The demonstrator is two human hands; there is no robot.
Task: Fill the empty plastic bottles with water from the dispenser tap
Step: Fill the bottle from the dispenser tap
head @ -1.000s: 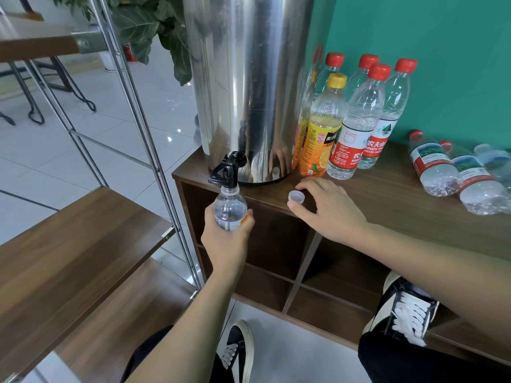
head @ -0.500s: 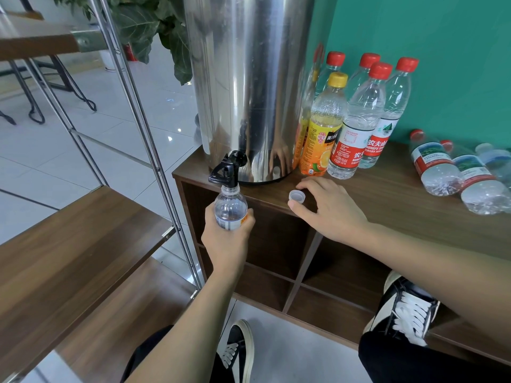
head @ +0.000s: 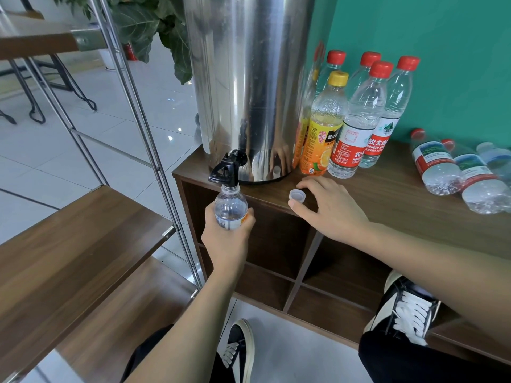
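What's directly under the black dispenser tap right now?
The open neck of a small clear plastic bottle, gripped by the left hand. Its lower body is covered by the fingers.

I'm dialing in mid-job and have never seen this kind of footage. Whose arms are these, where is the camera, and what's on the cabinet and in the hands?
There is no machine: the arms are a person's, and the single camera sits on their head, looking forward and down. The left hand grips a small clear bottle, uncapped, its mouth right under the black tap of a steel dispenser. The right hand rests on the wooden cabinet top, thumb and fingers around a small white cap; whether it is lifted I cannot tell. Beside the dispenser stand red-capped water bottles and a yellow-capped orange drink bottle. More bottles lie on their sides at the right. Open cubbies sit below, and the person's shoes show at the bottom.
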